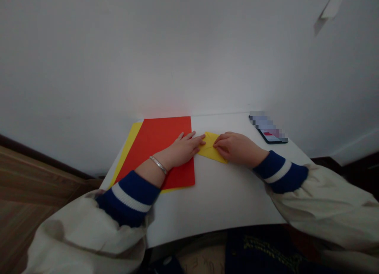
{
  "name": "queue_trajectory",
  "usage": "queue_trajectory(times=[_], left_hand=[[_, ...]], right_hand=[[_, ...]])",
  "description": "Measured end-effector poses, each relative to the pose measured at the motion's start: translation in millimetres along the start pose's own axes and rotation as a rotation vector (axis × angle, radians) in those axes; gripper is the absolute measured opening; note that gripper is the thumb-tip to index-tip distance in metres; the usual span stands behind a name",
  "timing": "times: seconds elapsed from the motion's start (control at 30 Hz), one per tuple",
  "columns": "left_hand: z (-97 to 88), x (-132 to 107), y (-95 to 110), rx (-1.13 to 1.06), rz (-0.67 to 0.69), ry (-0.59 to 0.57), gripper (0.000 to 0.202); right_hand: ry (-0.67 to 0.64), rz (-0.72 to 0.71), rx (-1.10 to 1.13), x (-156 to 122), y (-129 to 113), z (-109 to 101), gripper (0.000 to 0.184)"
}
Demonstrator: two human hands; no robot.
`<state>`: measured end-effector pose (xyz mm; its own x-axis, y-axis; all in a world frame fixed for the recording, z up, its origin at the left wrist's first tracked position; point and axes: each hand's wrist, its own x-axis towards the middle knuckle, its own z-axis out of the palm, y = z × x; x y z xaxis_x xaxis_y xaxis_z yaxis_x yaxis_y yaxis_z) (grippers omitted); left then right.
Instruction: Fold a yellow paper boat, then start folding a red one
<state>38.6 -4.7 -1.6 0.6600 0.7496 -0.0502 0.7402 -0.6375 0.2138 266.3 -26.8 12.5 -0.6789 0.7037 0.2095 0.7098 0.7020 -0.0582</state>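
one red sheet (164, 132), one phone (271, 128), one folded yellow paper (209, 147): my left hand (184, 150), fingers spread, is touching it, my right hand (237, 148) pinching it.

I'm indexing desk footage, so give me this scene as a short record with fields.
Left hand: fingers spread, touching the folded yellow paper
Right hand: fingers bunched on that paper; exact grip unclear
Red sheet: partly beneath left forearm, overlapping yellow sheet
Phone: table's far right, screen pixelated
Table: white
Bracelet: left wrist
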Motion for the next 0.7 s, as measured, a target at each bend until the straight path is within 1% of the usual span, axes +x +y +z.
queue_trajectory(times=[0.13, 0.3, 0.47, 0.6, 0.7], left_hand=[[3.4, 2.3, -3.2, 0.002, 0.001, 0.0, 0.049], [3.9, -1.7, -5.2, -0.004, -0.004, 0.003, 0.05], [1.2, -4.7, -3.4, 0.004, 0.009, 0.019, 0.049], [1.7, -5.3, -3.8, 0.002, 0.029, 0.03, 0.046], [4.4, -6.5, -5.0, 0.015, 0.057, 0.066, 0.041]], right_hand=[[-0.042, 0.109, 0.0, 2.9, -1.5, -4.1, 0.032], [-0.081, 0.331, -0.134, 3.6, 1.0, -8.1, 0.034], [-0.029, 0.469, -0.224, -0.5, 7.7, -6.4, 0.033], [-0.019, 0.528, -0.286, -5.5, 9.9, -4.6, 0.034], [0.046, 0.504, -0.274, -7.5, 11.4, -1.6, 0.03]])
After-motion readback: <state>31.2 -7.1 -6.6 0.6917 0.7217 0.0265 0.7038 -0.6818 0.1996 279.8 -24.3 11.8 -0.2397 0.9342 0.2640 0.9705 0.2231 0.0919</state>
